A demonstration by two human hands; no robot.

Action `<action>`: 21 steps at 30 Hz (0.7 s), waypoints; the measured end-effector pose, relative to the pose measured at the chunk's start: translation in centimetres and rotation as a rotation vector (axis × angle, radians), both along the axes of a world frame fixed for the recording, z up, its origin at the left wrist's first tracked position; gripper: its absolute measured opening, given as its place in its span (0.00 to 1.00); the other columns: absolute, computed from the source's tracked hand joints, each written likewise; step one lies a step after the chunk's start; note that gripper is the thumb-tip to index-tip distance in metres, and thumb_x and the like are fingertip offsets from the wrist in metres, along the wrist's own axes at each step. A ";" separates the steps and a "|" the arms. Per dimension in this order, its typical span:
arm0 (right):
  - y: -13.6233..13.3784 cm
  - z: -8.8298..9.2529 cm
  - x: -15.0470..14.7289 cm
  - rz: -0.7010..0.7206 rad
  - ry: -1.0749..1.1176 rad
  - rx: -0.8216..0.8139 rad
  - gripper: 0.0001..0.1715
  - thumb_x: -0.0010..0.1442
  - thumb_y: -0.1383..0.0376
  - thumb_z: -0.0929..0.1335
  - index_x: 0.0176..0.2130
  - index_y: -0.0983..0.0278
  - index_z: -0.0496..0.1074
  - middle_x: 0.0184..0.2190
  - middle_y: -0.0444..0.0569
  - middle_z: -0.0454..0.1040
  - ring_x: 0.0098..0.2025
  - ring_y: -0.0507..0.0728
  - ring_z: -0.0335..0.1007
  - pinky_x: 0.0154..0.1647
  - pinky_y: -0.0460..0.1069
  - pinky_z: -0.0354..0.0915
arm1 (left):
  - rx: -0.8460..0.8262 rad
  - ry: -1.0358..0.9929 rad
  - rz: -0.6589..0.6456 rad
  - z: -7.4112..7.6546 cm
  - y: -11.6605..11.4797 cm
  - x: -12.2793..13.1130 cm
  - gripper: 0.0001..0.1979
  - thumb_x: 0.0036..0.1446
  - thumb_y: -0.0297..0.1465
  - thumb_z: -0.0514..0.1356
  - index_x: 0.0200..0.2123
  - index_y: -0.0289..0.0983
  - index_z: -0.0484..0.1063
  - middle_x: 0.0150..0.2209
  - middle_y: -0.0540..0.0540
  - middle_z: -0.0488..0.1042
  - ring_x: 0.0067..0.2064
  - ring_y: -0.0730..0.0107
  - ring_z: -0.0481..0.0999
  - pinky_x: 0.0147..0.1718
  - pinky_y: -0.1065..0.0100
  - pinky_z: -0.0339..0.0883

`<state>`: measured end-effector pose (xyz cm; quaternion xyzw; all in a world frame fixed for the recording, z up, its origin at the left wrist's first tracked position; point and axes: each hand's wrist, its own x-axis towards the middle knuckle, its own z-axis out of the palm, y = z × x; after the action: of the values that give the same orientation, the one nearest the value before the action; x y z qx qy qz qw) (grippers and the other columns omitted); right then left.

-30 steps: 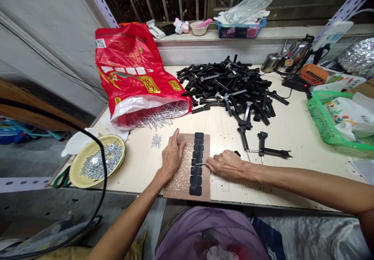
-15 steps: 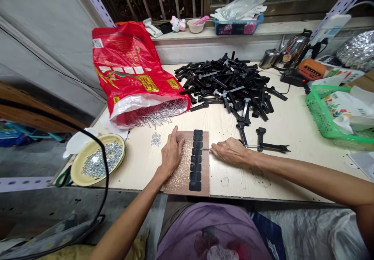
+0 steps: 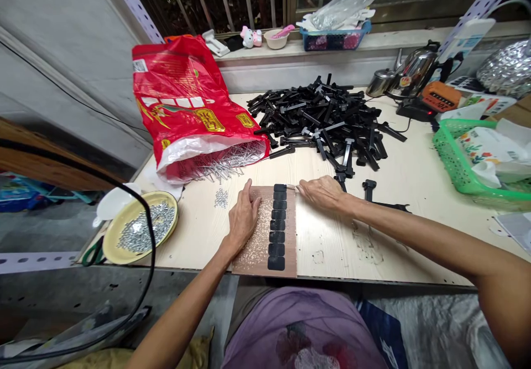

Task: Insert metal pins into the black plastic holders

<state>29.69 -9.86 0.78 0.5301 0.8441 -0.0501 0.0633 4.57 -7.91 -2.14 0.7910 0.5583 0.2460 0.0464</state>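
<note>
A brown board (image 3: 290, 247) lies at the table's front edge, speckled with pale crumbs on its left half. Several rounded black pads (image 3: 276, 236) form a column along its right side. My left hand (image 3: 243, 214) rests on the board's upper left edge, fingers stretched out and thumb pointing at the pads. My right hand (image 3: 321, 191) is closed round a thin metal rod (image 3: 291, 187), whose tip reaches the topmost pad. Most of the rod is hidden in the fist. Under and beside my right forearm lie a few black plastic parts (image 3: 369, 189).
A heap of black plastic parts (image 3: 315, 114) covers the table's back. Metal pins (image 3: 232, 160) spill from a red bag (image 3: 182, 92). A yellow bowl (image 3: 112, 247) of small metal pieces stands left, near a small pile of metal bits (image 3: 221, 197). A green basket (image 3: 452, 164) stands right.
My right hand has moved away from me along the column, taking the rod's tip from a middle pad to the topmost one. My left hand stays on the board.
</note>
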 end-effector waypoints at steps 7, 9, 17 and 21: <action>-2.9 -0.9 -0.8 0.270 0.132 -0.041 0.27 0.69 0.56 0.46 0.33 0.64 0.62 0.19 0.45 0.66 0.16 0.46 0.43 0.19 0.47 0.42 | -0.029 0.037 0.001 0.2 -0.1 0.1 0.28 0.63 0.35 0.50 0.63 0.35 0.47 0.40 0.42 0.70 0.38 0.66 0.72 0.34 0.67 0.67; -2.0 -0.5 -0.7 0.091 0.131 -0.041 0.29 0.69 0.56 0.45 0.31 0.64 0.62 0.17 0.44 0.64 0.15 0.46 0.42 0.18 0.47 0.42 | -0.036 0.044 -0.002 0.2 -0.1 0.1 0.28 0.63 0.35 0.50 0.63 0.35 0.46 0.40 0.42 0.70 0.38 0.66 0.72 0.33 0.67 0.67; -1.5 -0.5 -0.4 0.131 0.185 -0.102 0.25 0.69 0.56 0.47 0.32 0.63 0.62 0.17 0.42 0.60 0.15 0.46 0.39 0.18 0.48 0.42 | -0.028 0.031 0.008 0.2 -0.1 0.1 0.26 0.63 0.33 0.49 0.63 0.34 0.47 0.41 0.41 0.71 0.38 0.66 0.72 0.33 0.67 0.67; -1.3 -0.1 -0.3 0.212 0.178 -0.139 0.27 0.69 0.55 0.47 0.30 0.62 0.61 0.16 0.41 0.59 0.15 0.46 0.37 0.18 0.47 0.41 | -0.016 0.021 0.006 0.2 0.0 0.1 0.26 0.64 0.32 0.48 0.63 0.34 0.47 0.42 0.41 0.71 0.38 0.66 0.73 0.33 0.67 0.67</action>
<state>29.43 -11.19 0.70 0.4258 0.8921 -0.1479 0.0297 4.67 -7.90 -1.94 0.7913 0.5632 0.2335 0.0461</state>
